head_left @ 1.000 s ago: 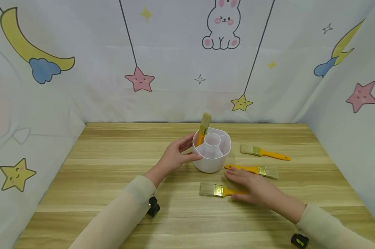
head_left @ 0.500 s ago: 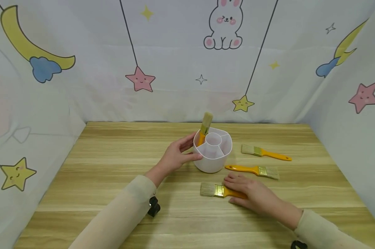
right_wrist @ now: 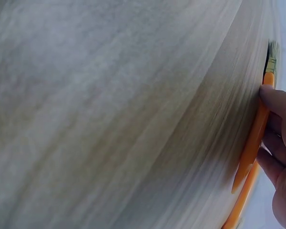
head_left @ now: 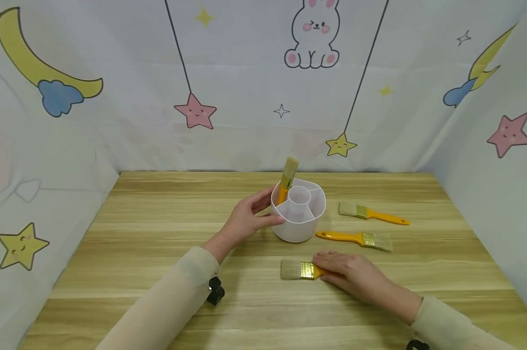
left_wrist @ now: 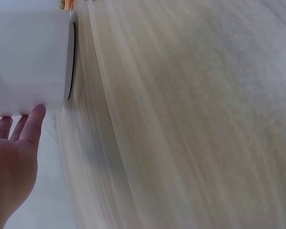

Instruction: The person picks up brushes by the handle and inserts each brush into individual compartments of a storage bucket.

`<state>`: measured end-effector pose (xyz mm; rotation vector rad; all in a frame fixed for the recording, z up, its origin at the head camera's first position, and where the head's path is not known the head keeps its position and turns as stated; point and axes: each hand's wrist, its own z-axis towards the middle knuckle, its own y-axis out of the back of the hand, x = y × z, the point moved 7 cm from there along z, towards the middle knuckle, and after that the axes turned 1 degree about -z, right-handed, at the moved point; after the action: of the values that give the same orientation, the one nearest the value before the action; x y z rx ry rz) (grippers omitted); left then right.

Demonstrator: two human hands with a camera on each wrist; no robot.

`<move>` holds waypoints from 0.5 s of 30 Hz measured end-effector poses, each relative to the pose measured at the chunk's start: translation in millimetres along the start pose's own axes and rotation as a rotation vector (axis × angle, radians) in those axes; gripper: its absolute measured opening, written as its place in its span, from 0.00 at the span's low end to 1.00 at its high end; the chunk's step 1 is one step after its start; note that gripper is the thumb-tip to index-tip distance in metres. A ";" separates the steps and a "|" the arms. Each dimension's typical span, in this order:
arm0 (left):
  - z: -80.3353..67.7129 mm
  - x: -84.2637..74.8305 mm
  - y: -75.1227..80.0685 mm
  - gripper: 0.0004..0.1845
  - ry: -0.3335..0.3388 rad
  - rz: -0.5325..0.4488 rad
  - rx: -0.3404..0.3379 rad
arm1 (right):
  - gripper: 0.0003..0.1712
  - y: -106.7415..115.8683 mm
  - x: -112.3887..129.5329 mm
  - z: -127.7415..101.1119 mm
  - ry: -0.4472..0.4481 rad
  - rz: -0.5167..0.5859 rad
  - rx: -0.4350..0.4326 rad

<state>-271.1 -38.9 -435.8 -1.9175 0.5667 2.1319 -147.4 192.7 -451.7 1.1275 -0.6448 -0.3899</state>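
Note:
A white round organizer (head_left: 295,231) with several compartments stands upright on the table. My left hand (head_left: 242,221) holds its left side, thumb at the front and fingers around the back; in the left wrist view the fingertips (left_wrist: 37,112) touch its wall. One paintbrush (head_left: 289,174) leans in the left compartment, bristles up. In front of the organizer, my right hand (head_left: 355,273) pinches the orange handle of a flat paintbrush (head_left: 295,270), whose bristles point left. The right wrist view shows the thumb on that handle (right_wrist: 255,129), low over the wood.
Two more paintbrushes lie to the right: one (head_left: 368,214) farther back with its bristles left, another (head_left: 355,238) nearer with its bristles right. A white curtain (head_left: 246,68) with printed stars and a rabbit hangs behind the wooden table (head_left: 158,204).
My right hand has come down from near the middle brush onto the front brush and taken its handle. That brush has shifted slightly toward me. The left hand and organizer stay put.

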 end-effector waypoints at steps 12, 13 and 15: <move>1.5 1.1 -0.3 0.45 -0.002 -0.006 -0.002 | 0.22 4.0 5.9 0.3 0.084 -0.077 -0.094; 1.4 1.2 -0.3 0.45 -0.003 -0.005 -0.001 | 0.22 4.4 6.1 0.5 0.090 -0.083 -0.102; 1.2 1.2 -0.2 0.44 0.000 -0.006 -0.002 | 0.22 5.1 6.6 0.9 0.100 -0.093 -0.114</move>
<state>-272.2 -38.4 -436.9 -1.9177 0.5588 2.1299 -143.1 190.1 -444.9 1.0637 -0.4775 -0.4419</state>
